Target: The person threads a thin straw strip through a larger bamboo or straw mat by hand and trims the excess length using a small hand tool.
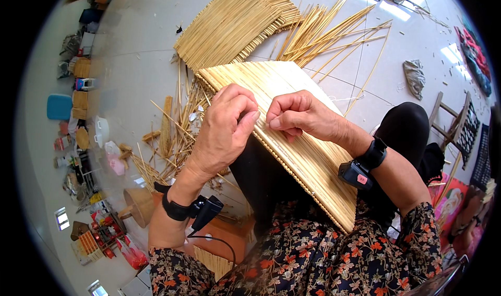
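A panel of pale straw stalks (302,163), stitched side by side, lies across my lap with a knotted edge toward me. My left hand (222,126) is closed at that edge, thumb and forefinger pinched together. Just to its right, my right hand (302,116) hovers over the panel with thumb and forefinger pressed together and the other fingers curled. Whatever either pinch holds, if anything, is too small to make out. Both wrists carry black straps with small devices.
Finished stalk panels (229,24) lie on the tiled floor ahead. Beside them spread long loose stalks (334,32). Broken straw litters (180,131) the floor at left, near a wooden stool (140,207). A small chair (454,123) and a grey cloth (414,78) are at right.
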Available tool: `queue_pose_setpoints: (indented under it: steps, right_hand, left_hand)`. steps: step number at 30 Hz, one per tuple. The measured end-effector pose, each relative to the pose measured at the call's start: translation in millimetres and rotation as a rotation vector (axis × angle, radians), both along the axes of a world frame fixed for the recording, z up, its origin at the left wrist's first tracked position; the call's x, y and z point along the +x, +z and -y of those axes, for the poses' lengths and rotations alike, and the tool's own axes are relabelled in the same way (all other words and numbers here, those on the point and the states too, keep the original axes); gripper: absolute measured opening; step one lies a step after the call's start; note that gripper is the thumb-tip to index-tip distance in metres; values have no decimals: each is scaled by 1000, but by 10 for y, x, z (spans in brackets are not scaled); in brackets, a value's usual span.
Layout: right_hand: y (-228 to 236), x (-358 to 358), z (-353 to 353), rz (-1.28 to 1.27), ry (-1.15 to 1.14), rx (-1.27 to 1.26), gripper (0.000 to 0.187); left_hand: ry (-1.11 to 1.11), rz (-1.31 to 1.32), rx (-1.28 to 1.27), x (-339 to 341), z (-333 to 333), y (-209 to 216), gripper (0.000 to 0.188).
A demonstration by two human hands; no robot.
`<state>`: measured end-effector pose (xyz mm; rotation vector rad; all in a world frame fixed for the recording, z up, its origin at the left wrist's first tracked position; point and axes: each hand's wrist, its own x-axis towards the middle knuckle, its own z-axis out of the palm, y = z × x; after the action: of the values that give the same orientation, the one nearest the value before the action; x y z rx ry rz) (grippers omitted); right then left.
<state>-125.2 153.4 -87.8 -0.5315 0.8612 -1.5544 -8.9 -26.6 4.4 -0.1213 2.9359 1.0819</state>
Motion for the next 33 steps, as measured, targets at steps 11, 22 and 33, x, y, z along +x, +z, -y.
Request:
queue_pose_setpoints:
  steps: [11, 22, 33]
  right_hand:
    - [19, -12, 26, 37, -29, 67, 10]
    - [-30, -11, 39, 67, -42, 69, 11]
    - [-54, -11, 38, 80, -44, 61, 10]
  left_hand:
    - [50, 89, 194, -30, 79, 70, 9]
    - [1, 58, 175, -40, 164, 79, 12]
    - [-63, 174, 93, -55, 115, 117, 9]
